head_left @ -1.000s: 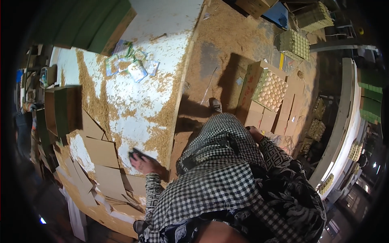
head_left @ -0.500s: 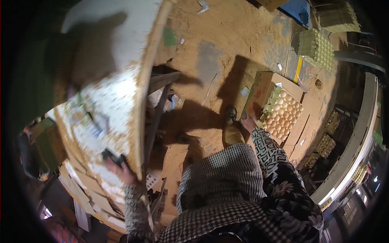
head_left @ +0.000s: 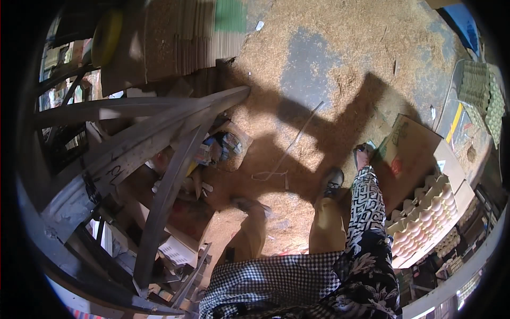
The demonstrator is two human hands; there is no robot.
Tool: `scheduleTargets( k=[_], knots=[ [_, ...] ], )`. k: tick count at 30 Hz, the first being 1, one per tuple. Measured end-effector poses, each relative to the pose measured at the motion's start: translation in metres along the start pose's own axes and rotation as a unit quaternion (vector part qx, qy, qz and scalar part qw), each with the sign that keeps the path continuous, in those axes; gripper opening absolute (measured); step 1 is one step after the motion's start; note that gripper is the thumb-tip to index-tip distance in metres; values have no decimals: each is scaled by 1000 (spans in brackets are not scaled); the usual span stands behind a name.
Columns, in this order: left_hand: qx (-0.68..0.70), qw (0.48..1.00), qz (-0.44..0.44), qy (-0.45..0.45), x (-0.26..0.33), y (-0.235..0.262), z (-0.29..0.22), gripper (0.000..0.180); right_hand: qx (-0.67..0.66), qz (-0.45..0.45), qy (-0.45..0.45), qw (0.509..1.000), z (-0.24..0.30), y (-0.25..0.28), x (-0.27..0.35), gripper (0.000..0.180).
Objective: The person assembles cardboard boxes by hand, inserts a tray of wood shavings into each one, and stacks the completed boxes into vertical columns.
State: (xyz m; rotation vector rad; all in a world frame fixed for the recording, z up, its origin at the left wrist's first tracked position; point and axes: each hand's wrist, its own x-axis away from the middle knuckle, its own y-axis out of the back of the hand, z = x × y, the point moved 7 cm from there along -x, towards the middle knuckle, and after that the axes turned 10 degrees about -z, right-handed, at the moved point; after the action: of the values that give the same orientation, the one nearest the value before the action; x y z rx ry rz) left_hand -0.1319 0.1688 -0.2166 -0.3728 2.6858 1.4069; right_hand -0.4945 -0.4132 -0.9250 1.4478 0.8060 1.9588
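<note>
My right hand [head_left: 362,156] reaches down to the floor beside the left side of a brown cardboard carton [head_left: 408,154]. A small bluish-green flat scrap [head_left: 371,145] lies right at its fingertips; whether the fingers grip it cannot be made out. The carton's open top holds a tray of brown eggs [head_left: 425,223] in rows. A black and white patterned sleeve [head_left: 366,204] covers my right arm. My left hand is out of view.
A table's wooden frame [head_left: 175,125] with slanted legs fills the left. Behind it stands a stack of flat cardboard [head_left: 194,40]. Stacked egg trays [head_left: 481,90] stand at the far right. Sawdust-like litter covers the floor [head_left: 276,69], where a thin stick [head_left: 297,135] lies.
The view has dropped toward the floor, so the tabletop is out of sight. My right hand has gone from the carton's edge down beside it. My left hand, holding something dark, has left the view.
</note>
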Motion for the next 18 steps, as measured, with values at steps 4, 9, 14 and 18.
scheduleTargets(
  k=[4,9,14,18],
  knots=[
    [4,1000,2,-2,4,-10,-16,53,-24,-151,32,988,30,24,70,42],
    [63,998,-12,11,3,1,-39,55,-34,-199,-22,979,113,134,183,35],
    [-98,995,11,-33,5,27,-38,57,-614,104,54,781,315,224,395,37],
    [-165,983,-8,-75,2,41,-35,61,-534,182,274,779,460,336,581,41]
  ],
)
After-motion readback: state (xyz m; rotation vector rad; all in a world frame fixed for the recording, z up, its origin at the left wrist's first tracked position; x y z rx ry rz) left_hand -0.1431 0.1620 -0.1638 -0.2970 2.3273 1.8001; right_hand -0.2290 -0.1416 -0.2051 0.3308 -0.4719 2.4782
